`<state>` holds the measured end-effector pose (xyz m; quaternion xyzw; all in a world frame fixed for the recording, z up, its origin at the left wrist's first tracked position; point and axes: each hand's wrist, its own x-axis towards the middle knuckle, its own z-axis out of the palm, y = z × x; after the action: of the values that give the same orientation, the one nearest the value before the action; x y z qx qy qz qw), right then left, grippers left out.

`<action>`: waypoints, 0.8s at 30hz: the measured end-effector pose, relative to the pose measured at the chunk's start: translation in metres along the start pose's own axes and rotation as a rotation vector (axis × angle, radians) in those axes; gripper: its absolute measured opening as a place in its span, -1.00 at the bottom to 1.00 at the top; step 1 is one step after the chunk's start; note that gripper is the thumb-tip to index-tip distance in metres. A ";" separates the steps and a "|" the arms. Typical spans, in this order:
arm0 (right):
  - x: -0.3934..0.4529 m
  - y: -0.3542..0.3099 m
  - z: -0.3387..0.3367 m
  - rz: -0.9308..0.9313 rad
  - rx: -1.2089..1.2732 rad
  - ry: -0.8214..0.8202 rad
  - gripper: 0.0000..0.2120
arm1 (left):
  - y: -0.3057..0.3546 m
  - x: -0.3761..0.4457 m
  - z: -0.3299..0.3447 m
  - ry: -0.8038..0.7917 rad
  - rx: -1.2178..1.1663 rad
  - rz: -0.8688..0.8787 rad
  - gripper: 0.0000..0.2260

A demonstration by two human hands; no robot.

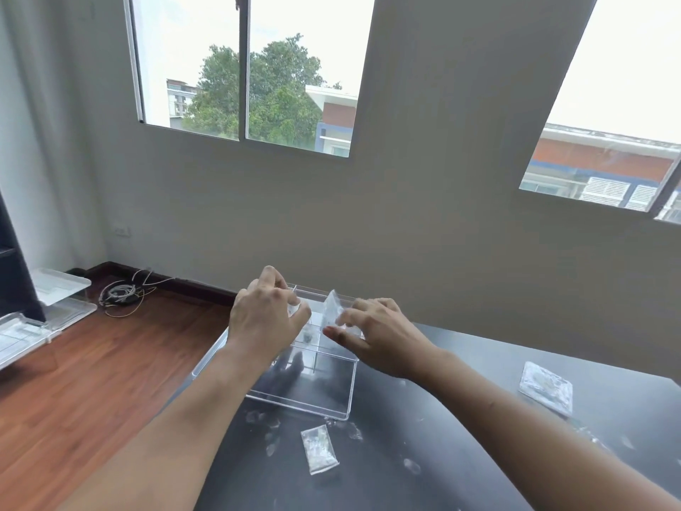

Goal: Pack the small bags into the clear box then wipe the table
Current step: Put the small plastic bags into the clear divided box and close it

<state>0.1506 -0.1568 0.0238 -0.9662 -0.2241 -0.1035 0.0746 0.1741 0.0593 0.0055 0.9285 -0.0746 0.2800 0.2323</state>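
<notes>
Nearest the camera, at 6 o'clock on the dark worktop (460, 418): one small bag (319, 449), clear plastic with pale contents, lying flat and apart from everything else. Pale smudges scattered over the worktop surface around it.

Just beyond, toward 12 o'clock: clear box (302, 378), open at the top, standing on the worktop near its left edge, with thin transparent dividers inside. Small dark item visible low in the box; identity not discernible.

Above the box at 11 o'clock: left hand (265, 319), palm down, fingers (294, 302) curled narrow, tips close together over the far left part of the box. Possibly pinching something clear; cannot tell.

At 1 o'clock over the box's right side: right hand (379, 337), fingers narrow, pinched on a second small bag (333, 307), held upright above the box opening, lower edge at about rim level. Whether it touches a divider cannot be told.

At 3 o'clock, well apart from the box: flat clear packet (547, 387) lying on the worktop.

At 9 o'clock, off the worktop: wooden floor (92, 363) with a coil of cables (121, 293) near the wall, and clear plastic trays (48, 307) at the far left.

At 12 o'clock, beyond the worktop: grey wall with two windows (243, 68).
</notes>
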 end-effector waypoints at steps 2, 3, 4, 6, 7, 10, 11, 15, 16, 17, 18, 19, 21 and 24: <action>0.004 -0.004 0.000 0.047 0.086 0.112 -0.41 | 0.000 0.000 -0.001 -0.001 -0.027 0.035 -0.76; 0.005 -0.006 -0.001 0.070 0.125 0.124 -0.38 | 0.001 0.000 -0.001 -0.001 -0.046 0.038 -0.76; 0.007 -0.008 0.000 0.084 0.155 0.108 -0.37 | 0.001 0.000 -0.001 -0.002 -0.064 0.034 -0.77; 0.011 -0.013 0.004 0.079 0.174 0.059 -0.46 | 0.001 0.000 -0.001 -0.004 -0.084 0.019 -0.78; 0.012 -0.014 0.007 0.077 0.175 0.051 -0.52 | 0.000 0.000 -0.002 -0.006 -0.086 0.015 -0.78; 0.013 -0.015 0.012 0.092 0.174 0.092 -0.61 | -0.002 0.001 -0.003 -0.016 -0.073 0.013 -0.79; 0.013 -0.014 0.011 0.089 0.162 0.124 -0.63 | -0.001 0.001 -0.004 -0.025 -0.068 0.012 -0.78; 0.011 -0.008 -0.008 0.040 0.116 0.425 -0.68 | 0.000 0.001 -0.004 -0.065 -0.058 0.009 -0.74; 0.011 -0.008 -0.014 -0.006 0.067 0.520 -0.71 | 0.000 0.001 -0.003 -0.069 -0.050 0.009 -0.74; 0.011 -0.008 -0.019 -0.064 0.004 0.594 -0.74 | -0.001 0.001 -0.003 -0.072 -0.043 0.007 -0.73; 0.011 -0.009 -0.023 -0.120 -0.060 0.629 -0.76 | -0.001 0.001 -0.003 -0.072 -0.042 0.002 -0.73; 0.011 -0.010 -0.025 -0.159 -0.122 0.607 -0.76 | -0.001 0.000 -0.003 -0.069 -0.044 -0.003 -0.74; 0.011 -0.013 -0.023 -0.158 -0.204 0.428 -0.72 | 0.000 0.000 -0.004 -0.070 -0.045 -0.010 -0.73; 0.007 -0.019 -0.009 -0.065 -0.195 0.216 -0.65 | 0.001 0.000 -0.006 -0.098 -0.055 -0.017 -0.72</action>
<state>0.1465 -0.1391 0.0355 -0.9443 -0.2349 -0.2303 0.0005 0.1708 0.0614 0.0107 0.9349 -0.0857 0.2302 0.2561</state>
